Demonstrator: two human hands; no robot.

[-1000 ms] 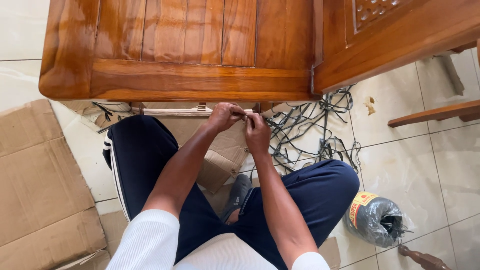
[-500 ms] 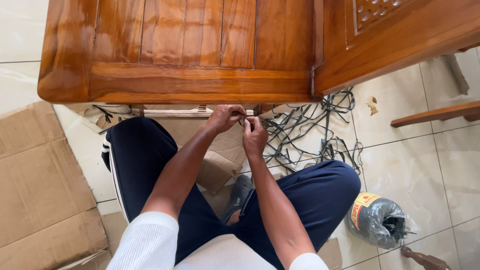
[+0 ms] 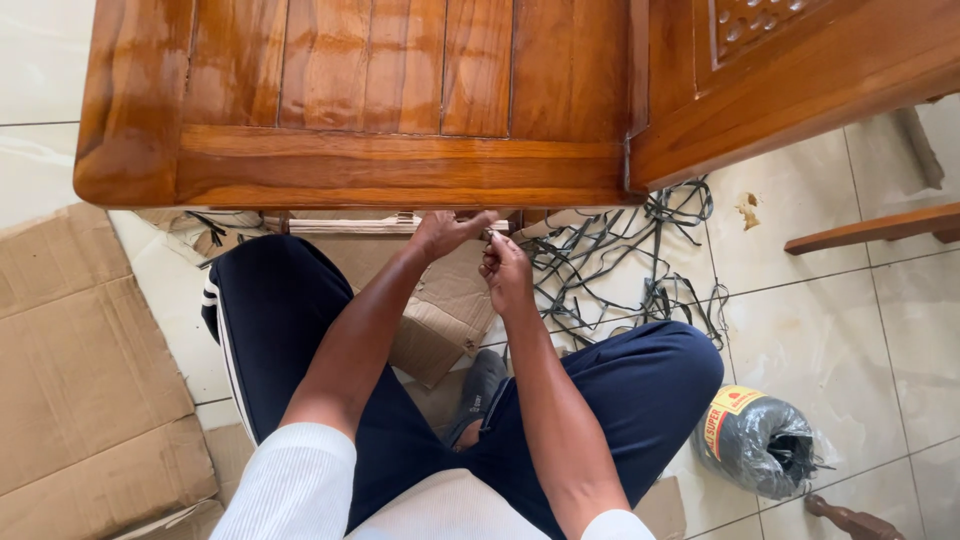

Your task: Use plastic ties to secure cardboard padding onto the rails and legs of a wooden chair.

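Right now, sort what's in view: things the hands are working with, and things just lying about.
In hand: left hand, right hand, thin dark strap, wooden furniture edge.
Lying about: tangled dark straps, wrapped strap roll, flattened cardboard.

thin dark strap (image 3: 487, 237) pinched beneath wooden furniture edge (image 3: 400, 170).

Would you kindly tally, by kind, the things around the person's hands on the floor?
Wooden furniture pieces with polished tops: 2
Flattened cardboard sheets: 2
Tangle of dark strapping: 1
Wrapped roll of dark strapping: 1
Total: 6
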